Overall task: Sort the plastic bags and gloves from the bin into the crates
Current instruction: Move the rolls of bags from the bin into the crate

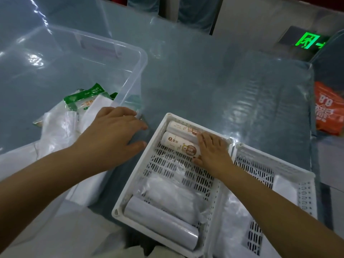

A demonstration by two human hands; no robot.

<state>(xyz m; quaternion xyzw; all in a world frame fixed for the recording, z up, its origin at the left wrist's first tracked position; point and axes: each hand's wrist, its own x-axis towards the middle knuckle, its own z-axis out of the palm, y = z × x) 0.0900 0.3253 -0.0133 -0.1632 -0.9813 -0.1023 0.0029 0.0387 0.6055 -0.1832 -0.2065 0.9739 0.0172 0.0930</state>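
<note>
A: Our right hand [212, 153] lies flat, palm down, fingers [203, 139] spread a little, pressing on the two labelled rolls [179, 141] at the far end of the near crate [130, 185]. It grips nothing; it only rests on them.

B: And our left hand [113, 131] is open as well, fingers loosely extended. It sits at the near corner of the clear bin [138, 58], by the rim. We cannot tell whether the fingertips touch the plastic.

A: Outward from the right hand: in that same white slotted crate we see a crumpled clear plastic bag [173, 194] in the middle, and a plain grey roll [162, 222] lying across the near end.

B: The second crate [305, 183] stands touching the first on its right side. It holds pale plastic packets [234, 226], too blurred for us to tell bags from gloves.

A: In the bin, just beyond our left wrist, lie a green-and-white packet [81, 99] and white bags [57, 131], heaped toward the near wall.

B: Everything stands on the grey table [204, 81] under a glossy clear cover. At the far right edge an orange bag [326, 110] lies well apart from the crates, and a green exit sign [308, 40] glows beyond it.
</note>
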